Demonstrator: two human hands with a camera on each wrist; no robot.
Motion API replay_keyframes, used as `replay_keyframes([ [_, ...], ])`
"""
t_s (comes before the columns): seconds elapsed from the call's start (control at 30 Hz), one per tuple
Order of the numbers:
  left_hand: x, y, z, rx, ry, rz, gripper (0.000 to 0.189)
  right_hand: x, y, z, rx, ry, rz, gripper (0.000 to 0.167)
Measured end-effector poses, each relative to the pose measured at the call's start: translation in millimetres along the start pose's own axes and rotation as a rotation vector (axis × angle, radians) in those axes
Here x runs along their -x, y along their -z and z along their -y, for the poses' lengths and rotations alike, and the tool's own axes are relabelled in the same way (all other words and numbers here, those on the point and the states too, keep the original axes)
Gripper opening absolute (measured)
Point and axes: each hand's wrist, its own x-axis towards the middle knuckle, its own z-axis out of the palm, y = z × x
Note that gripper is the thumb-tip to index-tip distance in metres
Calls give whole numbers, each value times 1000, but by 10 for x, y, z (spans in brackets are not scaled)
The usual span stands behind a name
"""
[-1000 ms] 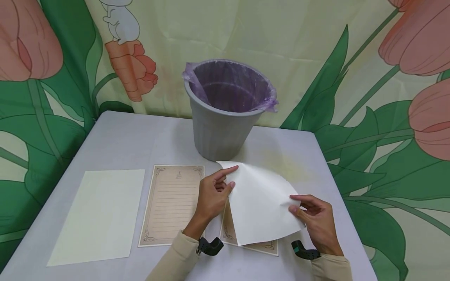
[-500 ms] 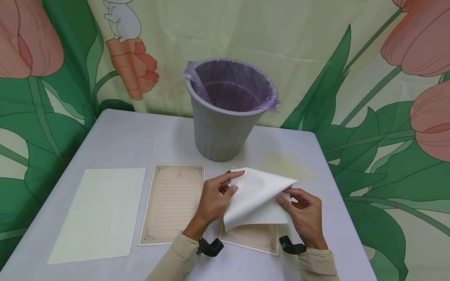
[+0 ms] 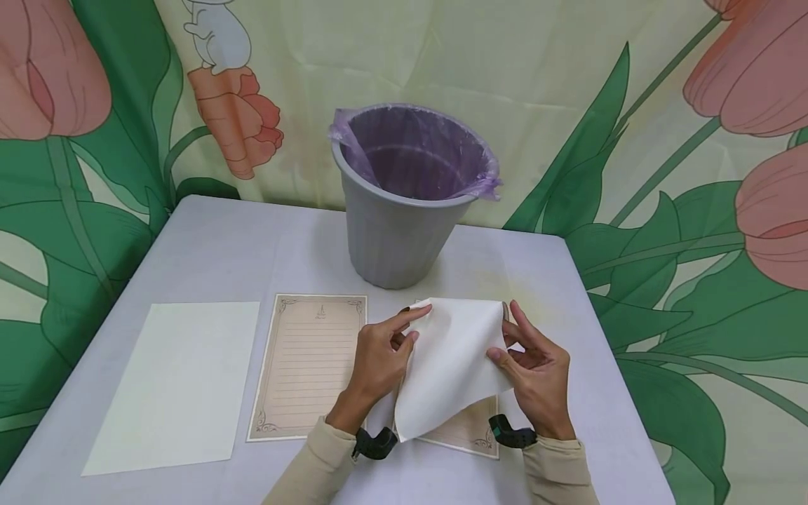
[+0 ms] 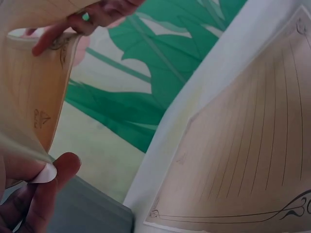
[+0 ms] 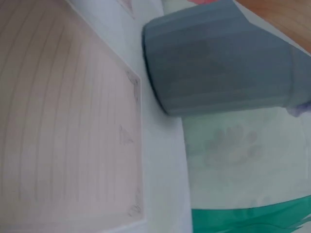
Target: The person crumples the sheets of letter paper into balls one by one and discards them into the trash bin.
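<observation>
A curved sheet of writing paper (image 3: 451, 358) is held up off the table between both hands, its blank white side toward the head camera. Its tan printed face (image 4: 31, 92) shows in the left wrist view. My left hand (image 3: 381, 351) pinches the upper left corner between thumb and fingers. At the right edge, my right hand (image 3: 539, 372) grips the paper, thumb in front and fingers partly hidden behind. Below it lies another tan lined sheet (image 3: 470, 431), mostly covered in the head view; the right wrist view shows more of that lined sheet (image 5: 73, 121).
A grey bin (image 3: 404, 242) with a purple liner (image 3: 480, 184) stands at the back of the white-covered table (image 3: 252, 245). Left of the hands lie a bordered lined sheet (image 3: 309, 372) and a plain pale sheet (image 3: 177, 386). A printed curtain (image 3: 536, 84) hangs behind.
My right hand has moved left and slightly up, bringing the sheet's right side inward, so the paper is more curled and narrower. My left hand stays almost in place.
</observation>
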Motion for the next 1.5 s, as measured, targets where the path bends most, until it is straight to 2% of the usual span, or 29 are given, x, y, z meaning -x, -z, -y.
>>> replay_keyframes([
  [0.2, -3, -5, -27, -73, -63, -10, 51, -7, -33, 86, 154, 32, 6, 109],
  [0.27, -1, -8, -32, -92, -82, -14, 52, -5, -59, 113, 182, 35, -7, 112],
  [0.47, 5, 3, -41, -136, -101, -31, 52, 2, -109, 197, 305, 60, -70, 101],
  [0.57, 9, 22, -45, -146, -107, -31, 52, -1, -110, 226, 328, 61, -84, 87],
  [0.67, 12, 46, -55, -82, -75, -20, 51, -5, -107, 223, 299, 19, -108, 62],
  [0.73, 13, 60, -69, -3, -36, 0, 51, -8, -106, 209, 267, -10, -136, 46],
  [0.87, 23, 67, -94, 121, 27, 44, 51, -19, -111, 185, 153, -13, -193, 27],
  [0.97, 37, 65, -106, 171, 37, 54, 47, -39, -133, 174, 71, 28, -205, 24],
  [1.1, 44, 64, -114, 260, 46, 51, 39, -69, -181, 160, 19, 83, -205, 22],
  [1.27, 55, 60, -130, 370, 100, 60, 58, -82, -241, 169, 29, 68, -199, 21],
  [1.37, 55, 53, -143, 364, 118, 48, 70, -79, -278, 183, 51, 36, -179, 20],
  [1.5, 45, 40, -157, 336, 126, 21, 69, -61, -324, 187, 63, 12, -138, 19],
])
